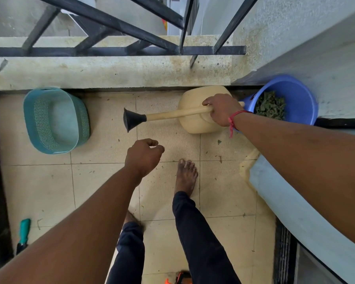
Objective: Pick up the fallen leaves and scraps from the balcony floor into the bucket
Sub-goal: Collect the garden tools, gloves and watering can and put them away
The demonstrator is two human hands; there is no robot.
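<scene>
One grip only: right hand [221, 109] is clenching the watering can [193, 95] at one o'clock, left hand [142, 156] is dangling empty; keeping it level is advisable.

The handle of the watering can [195, 99] is hidden under the right hand [221, 109]; the wrist covers part of the bucket [303, 91]. The bottom edge cuts off an orange-and-black object [182, 278]. Floor scraps [219, 142] are too small to identify.
</scene>
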